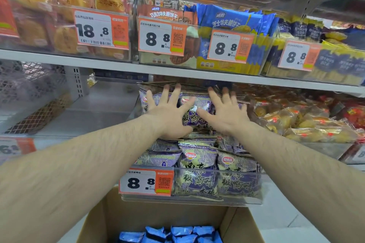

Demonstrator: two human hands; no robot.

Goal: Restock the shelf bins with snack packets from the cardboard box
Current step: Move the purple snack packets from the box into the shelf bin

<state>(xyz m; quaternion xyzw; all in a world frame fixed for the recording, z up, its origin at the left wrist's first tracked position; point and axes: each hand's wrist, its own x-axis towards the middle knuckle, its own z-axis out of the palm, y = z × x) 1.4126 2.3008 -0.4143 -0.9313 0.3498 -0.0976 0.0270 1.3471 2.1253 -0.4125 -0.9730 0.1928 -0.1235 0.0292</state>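
From the head view, my left hand [167, 113] and right hand [225, 113] lie flat with fingers spread, grasping nothing, pressing the purple snack packets [194, 118] heaped in the clear shelf bin [197, 200]. The cardboard box [240, 223] sits below, blue packets [169, 234] inside. I judge I should press evenly and push the heap toward the back, so nothing slides over the front lip.
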